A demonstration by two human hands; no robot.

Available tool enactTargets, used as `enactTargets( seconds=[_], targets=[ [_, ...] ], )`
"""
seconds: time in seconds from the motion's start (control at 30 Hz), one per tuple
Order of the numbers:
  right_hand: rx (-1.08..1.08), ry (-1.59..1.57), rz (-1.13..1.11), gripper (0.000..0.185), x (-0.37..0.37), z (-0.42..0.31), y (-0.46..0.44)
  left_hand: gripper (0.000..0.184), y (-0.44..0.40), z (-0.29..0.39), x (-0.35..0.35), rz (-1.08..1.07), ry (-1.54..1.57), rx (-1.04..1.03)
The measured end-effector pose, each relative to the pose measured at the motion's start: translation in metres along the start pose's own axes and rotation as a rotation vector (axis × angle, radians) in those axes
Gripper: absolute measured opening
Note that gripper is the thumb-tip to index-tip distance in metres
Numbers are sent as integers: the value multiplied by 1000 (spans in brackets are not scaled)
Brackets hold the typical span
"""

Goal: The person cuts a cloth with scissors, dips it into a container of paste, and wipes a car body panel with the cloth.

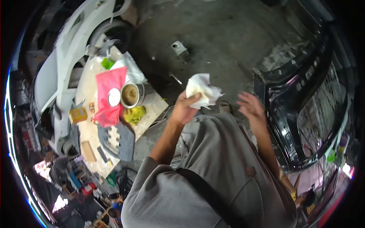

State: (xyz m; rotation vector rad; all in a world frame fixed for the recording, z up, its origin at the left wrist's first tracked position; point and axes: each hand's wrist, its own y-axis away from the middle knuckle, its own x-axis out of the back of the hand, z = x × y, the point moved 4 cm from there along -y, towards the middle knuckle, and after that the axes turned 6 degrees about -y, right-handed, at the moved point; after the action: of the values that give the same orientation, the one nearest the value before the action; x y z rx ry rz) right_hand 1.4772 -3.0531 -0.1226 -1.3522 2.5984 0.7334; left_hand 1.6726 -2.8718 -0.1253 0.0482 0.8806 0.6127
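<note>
Jutting out past the left hand point(184, 108), a crumpled white cloth point(205, 90) is gripped by its near left edge. The right hand point(252, 111), open and spread, is apart from it, near a black panel point(279, 114).

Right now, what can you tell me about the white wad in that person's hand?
The white wad is crumpled and loosely folded, with uneven edges and a pointed corner sticking out to the right. It looks thin and soft, but whether it is cloth or paper I cannot tell. A faint yellowish tint shows near the thumb. The left hand grips its lower left, holding it above the floor. The right hand is apart from it.
</note>
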Motion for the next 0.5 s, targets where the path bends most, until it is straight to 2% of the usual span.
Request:
enactTargets(
  seconds=[0.07, 0.13, 0.2, 0.23, 0.27, 0.3, 0.33, 0.37, 0.43, 0.5],
  targets=[
    [60, 107, -158, 77, -57, -5, -19, 39, 7, 30, 9, -20, -52, 12],
    [84, 31, -255, 81, -111, -2, -43, 38, 11, 49, 24, -58, -115, 10],
    [-81, -182, -272, 70, -148, 11, -63, 42, 20, 66, 42, -55, -149, 42],
    [-84, -176, -254, 70, -160, 17, -64, 45, 22, 74, 50, -56, -205, 61],
    [-111, -200, -242, 61, -171, 22, -68, 45, 23, 81, 55, -71, -197, 69],
    [-137, -225, -233, 52, -178, 25, -72, 53, 25, 90, 61, -31, -210, 9],
    [-135, -221, -218, 52, -183, 25, -73, 61, 26, 98, 68, 13, -221, -50],
    [-114, -227, -199, 45, -188, 23, -72, 76, 26, 100, 76, 48, -182, -46],
    [-96, -180, -172, 37, -189, 27, -67, 78, 27, 104, 80, 23, -180, -45],
    [-100, -221, -152, 38, -188, 29, -65, 76, 23, 111, 77, -31, -199, -54]
  ],
)
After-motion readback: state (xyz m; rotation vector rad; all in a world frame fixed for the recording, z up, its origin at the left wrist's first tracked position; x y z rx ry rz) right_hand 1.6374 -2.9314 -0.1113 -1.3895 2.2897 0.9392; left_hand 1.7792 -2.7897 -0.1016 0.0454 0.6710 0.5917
